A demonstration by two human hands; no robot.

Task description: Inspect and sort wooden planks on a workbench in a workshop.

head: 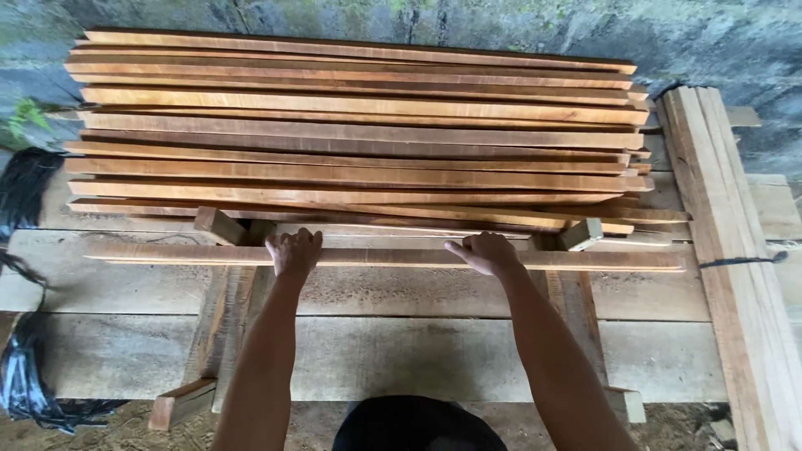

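A long reddish-brown wooden slat [384, 257] lies crosswise on two short wooden bearers [219, 224]. My left hand [293, 253] grips it left of its middle, fingers curled over the far edge. My right hand [482, 251] grips the same slat right of its middle. Just beyond the slat lies a wide layer of several similar slats [359, 134], side by side, reaching back toward the wall.
Pale broad planks [401, 355] form the base below. A bundle of light slats [735, 267], tied with a black strap, runs front to back on the right. Black straps [25, 367] hang at the left. A mossy concrete wall [735, 42] stands behind. Sawdust covers the ground.
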